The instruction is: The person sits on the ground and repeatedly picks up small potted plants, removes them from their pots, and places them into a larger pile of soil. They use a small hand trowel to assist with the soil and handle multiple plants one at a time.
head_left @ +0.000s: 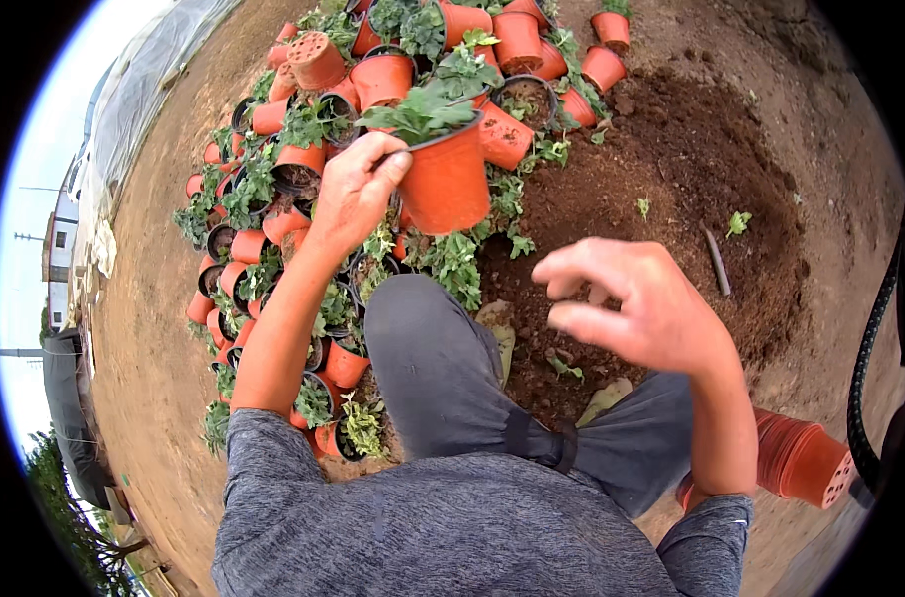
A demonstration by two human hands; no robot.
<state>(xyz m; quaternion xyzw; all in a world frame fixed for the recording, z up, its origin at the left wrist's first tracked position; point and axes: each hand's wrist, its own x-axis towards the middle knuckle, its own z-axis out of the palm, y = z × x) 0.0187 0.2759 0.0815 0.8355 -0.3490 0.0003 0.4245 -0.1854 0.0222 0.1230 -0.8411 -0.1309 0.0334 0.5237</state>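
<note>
- Round orange-red plastic pot with a leafy green plant: raised beyond my left knee, my left hand clamped on its rim.
- Tipped orange-red potted plants crowd its left and far side; loose brown soil spreads right.
- My right hand hangs apart, empty, fingers curled.

Bends the left knee and right leg in front of the torso. Stretches the bare left forearm forward, pinching between thumb and fingers with the left hand. Holds up the right forearm, turning the right hand inward, slightly blurred, with fingers loosely curled and thumb apart.
</note>
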